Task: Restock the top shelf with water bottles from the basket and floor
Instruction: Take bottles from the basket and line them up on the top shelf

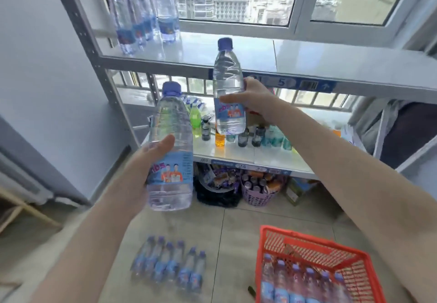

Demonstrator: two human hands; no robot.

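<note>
Each hand holds an upright clear water bottle with a purple cap and blue label. My left hand (151, 160) grips one bottle (171, 146) at its label, below shelf height. My right hand (254, 100) holds the other bottle (228, 87) higher, its cap level with the top shelf (307, 59) front edge. Several matching bottles (142, 16) stand at the shelf's far left. More bottles lie in a row on the floor (169, 263). A red basket (314, 243) at lower right holds several bottles (305, 283).
The middle shelf (236, 153) carries small drink bottles, a green one and an orange one among them. Under it sit a purple basket (256, 196) of cans and a dark bag of snacks. A window is behind the shelving; a grey wall is at left.
</note>
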